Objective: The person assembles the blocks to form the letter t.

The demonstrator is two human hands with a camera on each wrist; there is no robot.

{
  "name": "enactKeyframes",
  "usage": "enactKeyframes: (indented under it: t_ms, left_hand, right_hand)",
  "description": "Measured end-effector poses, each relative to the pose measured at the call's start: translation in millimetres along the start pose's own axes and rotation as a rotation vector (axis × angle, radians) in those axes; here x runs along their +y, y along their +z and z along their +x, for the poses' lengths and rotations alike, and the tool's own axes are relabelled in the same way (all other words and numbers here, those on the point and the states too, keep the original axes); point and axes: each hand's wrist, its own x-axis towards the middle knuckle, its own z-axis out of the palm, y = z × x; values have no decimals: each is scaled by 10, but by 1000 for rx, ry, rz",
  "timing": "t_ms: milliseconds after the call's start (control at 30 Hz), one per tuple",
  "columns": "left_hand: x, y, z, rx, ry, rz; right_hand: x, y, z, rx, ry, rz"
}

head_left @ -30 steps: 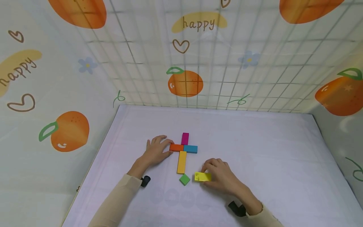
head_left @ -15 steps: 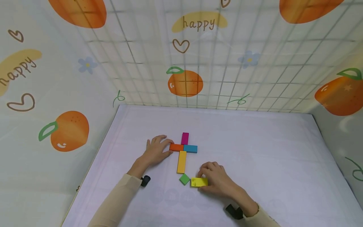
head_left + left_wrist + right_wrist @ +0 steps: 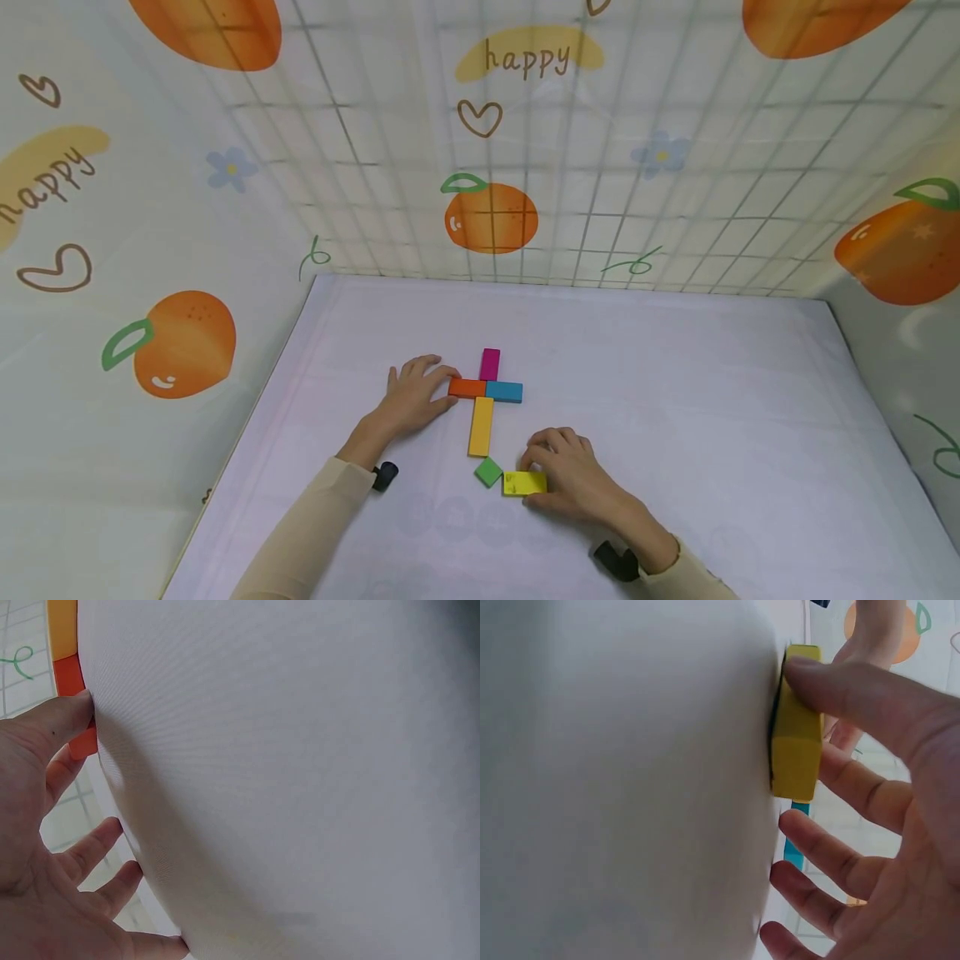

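My right hand (image 3: pixel 573 477) pinches a bright yellow block (image 3: pixel 517 483) between thumb and index finger, low at the tabletop; the right wrist view shows the thumb across the block's near side (image 3: pixel 795 765). Its left end meets the corner of a green block (image 3: pixel 488 472), turned like a diamond. My left hand (image 3: pixel 411 400) holds the left end of an orange block (image 3: pixel 467 388) with thumb and index finger, other fingers spread on the table. Against the orange block's right end lies a blue block (image 3: pixel 505 392). A magenta block (image 3: pixel 490 364) stands above them, and a long amber block (image 3: pixel 481 427) runs down toward the green one.
The blocks lie on a white-covered tabletop (image 3: pixel 675 400). Cloth walls printed with oranges (image 3: pixel 491 218) and hearts rise at its back and sides, with a wire grid showing through. Black devices (image 3: pixel 386 477) are worn on both wrists.
My right hand has brought the yellow block left and slightly nearer, up to the green block. The left hand and the other blocks have stayed in place.
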Motion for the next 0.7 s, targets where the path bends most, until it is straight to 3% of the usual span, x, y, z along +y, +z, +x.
enactKeyframes:
  t_ms: [700]
  left_hand:
    - [13,-1,9,-13,-12,13]
  right_hand:
    - [-25,16,-1,-3,16,-31]
